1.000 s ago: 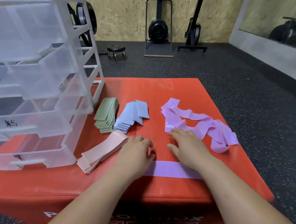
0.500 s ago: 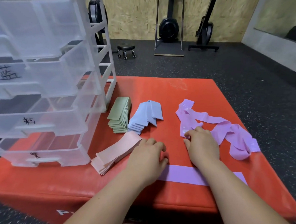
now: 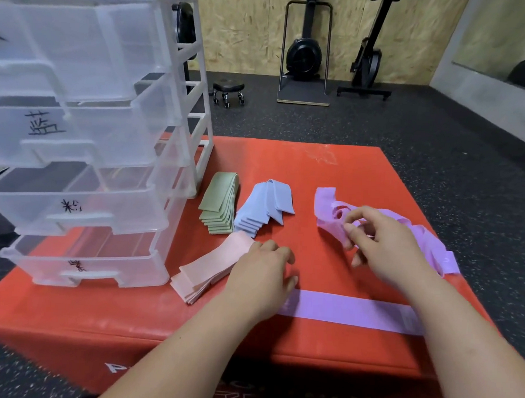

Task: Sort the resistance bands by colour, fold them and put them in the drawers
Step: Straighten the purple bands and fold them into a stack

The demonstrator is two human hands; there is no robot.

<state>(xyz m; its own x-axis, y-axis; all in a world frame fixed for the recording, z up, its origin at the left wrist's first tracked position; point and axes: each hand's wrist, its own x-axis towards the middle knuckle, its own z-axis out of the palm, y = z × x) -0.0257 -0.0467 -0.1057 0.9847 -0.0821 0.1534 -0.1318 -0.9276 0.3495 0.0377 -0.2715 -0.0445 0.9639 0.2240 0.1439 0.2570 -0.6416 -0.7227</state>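
Observation:
On the red box (image 3: 287,169) lie folded stacks of green bands (image 3: 220,204), blue bands (image 3: 264,206) and pink bands (image 3: 213,266). A loose heap of purple bands (image 3: 417,234) sits at the right. My right hand (image 3: 386,251) pinches one purple band from that heap and lifts its end. A flat purple band (image 3: 349,313) stretches across the near edge. My left hand (image 3: 263,275) rests on its left end, fingers loosely curled. The clear plastic drawer unit (image 3: 85,134) stands at the left, its drawers pulled out and bearing handwritten labels.
The box stands on dark speckled gym flooring (image 3: 440,147). A small wheeled stool (image 3: 229,90) and two exercise machines (image 3: 305,53) stand along the far plywood wall. A mirror (image 3: 512,47) runs along the right wall.
My right hand has curled round a purple band from the heap and raised it off the box. My left hand stays on the flat purple band. The view has come closer and tilted up.

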